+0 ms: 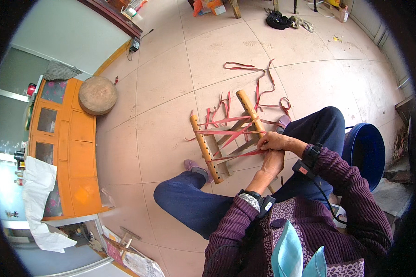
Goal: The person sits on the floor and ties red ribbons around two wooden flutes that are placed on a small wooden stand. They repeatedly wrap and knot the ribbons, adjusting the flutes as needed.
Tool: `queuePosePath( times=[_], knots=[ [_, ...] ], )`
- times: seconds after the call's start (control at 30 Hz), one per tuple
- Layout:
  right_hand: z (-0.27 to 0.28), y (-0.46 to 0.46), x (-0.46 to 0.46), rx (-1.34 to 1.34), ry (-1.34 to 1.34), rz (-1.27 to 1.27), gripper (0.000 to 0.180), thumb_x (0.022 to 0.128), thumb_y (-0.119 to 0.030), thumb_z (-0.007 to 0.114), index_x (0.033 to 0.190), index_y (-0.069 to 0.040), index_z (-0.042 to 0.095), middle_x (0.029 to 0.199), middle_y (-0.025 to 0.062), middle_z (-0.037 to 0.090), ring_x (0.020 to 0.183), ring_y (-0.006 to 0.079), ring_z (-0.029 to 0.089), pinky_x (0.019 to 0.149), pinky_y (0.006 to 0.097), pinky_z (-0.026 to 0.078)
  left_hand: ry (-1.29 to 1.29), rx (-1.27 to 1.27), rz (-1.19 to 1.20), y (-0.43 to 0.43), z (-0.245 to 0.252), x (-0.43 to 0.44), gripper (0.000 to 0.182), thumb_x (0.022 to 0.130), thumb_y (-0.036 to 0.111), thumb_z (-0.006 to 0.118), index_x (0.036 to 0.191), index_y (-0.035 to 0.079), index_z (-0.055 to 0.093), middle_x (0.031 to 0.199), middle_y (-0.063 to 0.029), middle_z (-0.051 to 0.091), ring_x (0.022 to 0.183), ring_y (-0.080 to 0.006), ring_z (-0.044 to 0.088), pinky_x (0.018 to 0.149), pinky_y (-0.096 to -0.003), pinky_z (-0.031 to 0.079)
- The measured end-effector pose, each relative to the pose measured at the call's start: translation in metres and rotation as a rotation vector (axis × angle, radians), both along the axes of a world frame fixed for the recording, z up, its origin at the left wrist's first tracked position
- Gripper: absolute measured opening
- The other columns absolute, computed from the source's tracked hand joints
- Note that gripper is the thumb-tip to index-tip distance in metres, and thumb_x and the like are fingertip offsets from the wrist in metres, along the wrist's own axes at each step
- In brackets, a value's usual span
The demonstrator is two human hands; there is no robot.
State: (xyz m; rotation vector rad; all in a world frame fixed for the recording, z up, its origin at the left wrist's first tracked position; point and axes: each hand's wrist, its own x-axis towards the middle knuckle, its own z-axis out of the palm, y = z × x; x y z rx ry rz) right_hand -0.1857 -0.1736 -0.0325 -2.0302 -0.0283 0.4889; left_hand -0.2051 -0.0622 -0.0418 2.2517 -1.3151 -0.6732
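A wooden folding stool frame [204, 149] stands between the person's legs, its two round rails drilled with rows of holes. Red fabric straps [225, 132] run across from rail to rail, some straight and some slanting. At the near end of the right-hand rail [248, 105], my right hand [275, 141] pinches a red strap with bent fingers. My left hand [274, 162] is just below, against the right hand; its fingertips are hidden, so its hold cannot be made out. Loose strap ends [265, 83] trail on the floor beyond the stool.
A dark blue bucket [364, 155] stands by the right knee. An orange cabinet [79, 152] lines the left side, with a round wooden block [97, 96] beside it. A black item [278, 20] and gloves [301, 24] lie on the tiled floor ahead.
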Motion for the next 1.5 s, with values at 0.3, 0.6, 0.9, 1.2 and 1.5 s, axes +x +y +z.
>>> queuePosePath(
  times=[0.3,0.6,0.9,1.2,1.5],
  knots=[
    [-0.007,0.008,-0.019,-0.107,-0.197,-0.127,0.015,0.075,-0.004,0.058,0.087,-0.008,0.067,0.074,0.0103,0.064,0.067,0.0175,0.062,0.061,0.03,0.05,0.238,-0.55,0.181,0.06,0.044,0.014,0.027,0.07,-0.011,0.043,0.089,0.002,0.056,0.084,-0.014,0.058,0.078,-0.0282,0.06,0.068,-0.0355,0.048],
    [-0.005,0.028,-0.048,-0.003,-0.251,-0.214,0.015,0.075,0.001,0.056,0.085,-0.005,0.064,0.063,0.0095,0.059,0.059,0.0189,0.061,0.055,0.0302,0.05,0.401,-0.254,0.612,0.045,-0.012,0.074,0.014,0.08,0.02,0.057,0.083,0.006,0.059,0.072,-0.015,0.063,0.071,-0.0318,0.062,0.064,-0.0389,0.048],
    [0.01,0.031,-0.053,0.032,-0.301,-0.114,0.015,0.079,0.005,0.052,0.086,-0.002,0.063,0.074,0.0093,0.063,0.06,0.0157,0.062,0.051,0.0269,0.05,0.333,0.216,0.462,0.025,-0.064,0.077,0.039,0.067,0.032,0.067,0.077,-0.006,0.061,0.083,-0.0272,0.061,0.086,-0.0369,0.061,0.075,-0.043,0.047],
    [0.004,0.025,-0.054,-0.183,-0.114,-0.096,0.013,0.079,-0.013,0.057,0.09,-0.007,0.062,0.074,0.0157,0.062,0.07,0.0327,0.062,0.064,0.0389,0.051,0.962,-0.034,0.797,0.05,-0.062,0.086,0.013,0.079,0.004,0.045,0.073,0.001,0.056,0.056,-0.0058,0.055,0.042,-0.0139,0.051,0.036,-0.0268,0.04],
    [-0.007,-0.005,-0.047,-0.438,-0.014,0.088,0.02,0.082,-0.022,0.053,0.09,-0.01,0.065,0.079,0.0129,0.064,0.076,0.0295,0.062,0.069,0.0376,0.05,0.752,-0.001,0.617,0.054,-0.044,0.1,0.014,0.082,0.011,0.049,0.075,0.004,0.059,0.057,-0.0029,0.055,0.047,-0.0122,0.05,0.044,-0.0279,0.04]
  ],
)
